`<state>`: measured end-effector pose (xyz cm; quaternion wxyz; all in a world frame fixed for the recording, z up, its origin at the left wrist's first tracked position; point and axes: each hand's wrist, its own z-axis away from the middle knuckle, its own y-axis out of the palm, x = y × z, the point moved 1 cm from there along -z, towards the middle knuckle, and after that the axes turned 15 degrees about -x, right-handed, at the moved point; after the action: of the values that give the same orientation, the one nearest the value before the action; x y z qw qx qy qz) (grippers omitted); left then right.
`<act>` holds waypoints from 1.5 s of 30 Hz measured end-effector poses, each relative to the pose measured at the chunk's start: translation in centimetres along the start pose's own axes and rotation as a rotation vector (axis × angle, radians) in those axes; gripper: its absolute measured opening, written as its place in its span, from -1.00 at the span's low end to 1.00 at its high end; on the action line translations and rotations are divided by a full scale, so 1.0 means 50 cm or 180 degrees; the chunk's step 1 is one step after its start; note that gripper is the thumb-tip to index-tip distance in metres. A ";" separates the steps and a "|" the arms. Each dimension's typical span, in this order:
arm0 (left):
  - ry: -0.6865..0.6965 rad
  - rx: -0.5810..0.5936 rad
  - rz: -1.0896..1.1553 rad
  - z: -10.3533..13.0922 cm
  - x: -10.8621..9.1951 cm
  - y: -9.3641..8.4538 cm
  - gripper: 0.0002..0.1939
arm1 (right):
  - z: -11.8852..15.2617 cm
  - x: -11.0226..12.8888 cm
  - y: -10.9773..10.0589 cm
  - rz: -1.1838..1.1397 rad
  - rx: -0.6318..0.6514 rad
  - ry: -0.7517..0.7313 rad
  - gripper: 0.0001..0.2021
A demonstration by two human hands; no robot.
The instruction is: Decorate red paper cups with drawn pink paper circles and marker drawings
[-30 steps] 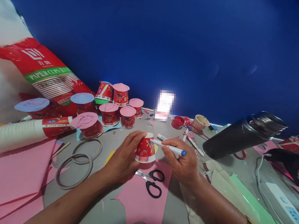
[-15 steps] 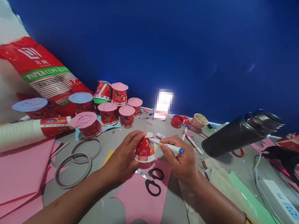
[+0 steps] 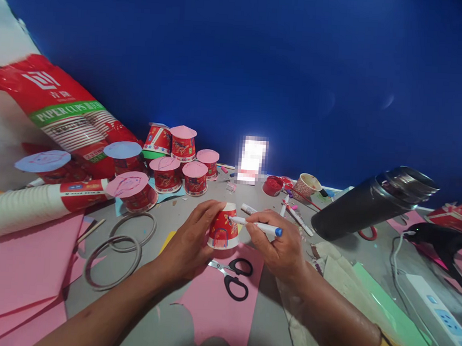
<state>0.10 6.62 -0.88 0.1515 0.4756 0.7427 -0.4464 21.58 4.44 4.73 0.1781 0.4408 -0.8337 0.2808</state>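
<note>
My left hand (image 3: 193, 233) is closed round the left side of an upside-down red paper cup (image 3: 223, 229), its white base facing up. A blue arched outline shows low on the cup's side. In my right hand (image 3: 279, 244) is a white marker pen (image 3: 257, 225) with a blue end, its tip at the cup's wall. Below the cup, black-handled scissors (image 3: 237, 280) lie on a sheet of pink paper (image 3: 222, 318) with a scalloped cut edge.
Several red cups topped with paper discs (image 3: 164, 173) stand back left, near a stack of paper cups (image 3: 17, 209) and grey rings (image 3: 112, 262). Loose markers (image 3: 300, 220), a dark flask (image 3: 365, 207) and a white power strip (image 3: 439, 311) are on the right.
The marker tip has shifted slightly left and down on the cup's wall. My left hand keeps its hold on the cup, and the view has tilted a little.
</note>
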 end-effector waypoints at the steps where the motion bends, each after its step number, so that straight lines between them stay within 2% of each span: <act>1: -0.0003 -0.0002 0.0003 0.000 0.000 0.000 -0.22 | 0.000 0.001 0.000 0.0012 0.0024 0.0008 -0.86; 14: 0.0106 -0.0035 -0.0056 0.000 0.001 0.002 -0.22 | 0.002 0.004 -0.001 0.0041 0.0082 0.0077 -0.84; 21: 0.0072 0.0025 -0.0065 0.003 0.004 0.001 -0.18 | 0.002 0.002 0.002 -0.0032 -0.0175 0.0031 -0.85; 29: 0.0078 0.0013 -0.0122 0.004 0.001 -0.001 -0.20 | 0.000 -0.001 0.004 -0.0071 -0.0165 -0.0011 -0.86; 34: 0.0106 -0.0001 -0.0095 0.003 -0.001 0.001 -0.20 | 0.002 0.002 0.002 -0.0005 -0.0017 0.0048 -0.85; 39: 0.0182 -0.0017 -0.0106 0.003 0.003 0.003 -0.22 | 0.002 0.000 0.004 -0.0057 -0.0150 0.0002 -0.84; 45: 0.0199 -0.0015 -0.0099 0.000 0.004 0.001 -0.23 | 0.001 0.003 0.004 -0.0094 -0.0049 0.0019 -0.84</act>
<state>0.03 6.76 -1.02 0.1224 0.4773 0.7554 -0.4319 21.34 4.40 4.73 0.1881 0.4508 -0.8287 0.2731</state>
